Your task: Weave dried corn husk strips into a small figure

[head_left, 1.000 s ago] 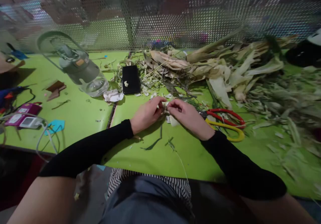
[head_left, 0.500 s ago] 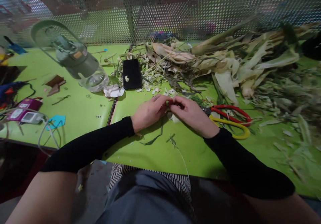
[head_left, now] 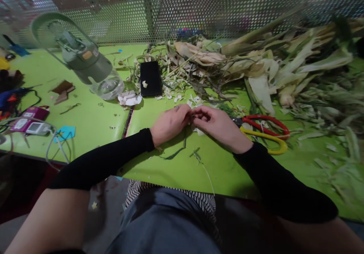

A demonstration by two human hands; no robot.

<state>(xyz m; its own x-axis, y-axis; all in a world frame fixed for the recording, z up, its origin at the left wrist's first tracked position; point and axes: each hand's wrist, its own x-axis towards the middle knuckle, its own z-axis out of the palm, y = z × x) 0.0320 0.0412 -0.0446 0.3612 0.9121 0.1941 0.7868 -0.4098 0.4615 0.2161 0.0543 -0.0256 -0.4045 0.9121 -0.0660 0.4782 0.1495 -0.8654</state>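
My left hand (head_left: pixel 171 123) and my right hand (head_left: pixel 217 127) meet fingertip to fingertip just above the green table (head_left: pixel 159 170). Both are closed in a pinch; whatever lies between the fingers is too small and hidden to name. Beside my right hand lie scissors with one red and one yellow handle (head_left: pixel 280 145), their blades partly covered. A thin dark green leaf strip (head_left: pixel 173 155) lies below my left hand. Nearer the table's front edge is a small green scrap with a pale thread (head_left: pixel 196 154). Pale husk scraps (head_left: pixel 199 100) are scattered just beyond my fingers.
A black phone (head_left: pixel 150 81) lies behind my hands. Corn husks (head_left: pixel 256 70) heap along the perforated metal screen (head_left: pixel 176 11). To the left stand a water bottle (head_left: pixel 92 66), crumpled tissue (head_left: pixel 129 97), and a purple box with a white charger and cable (head_left: pixel 35 117).
The view has tilted and shifted slightly. My hands stay together at the same spot, with only small finger movements. The things on the table lie as before.
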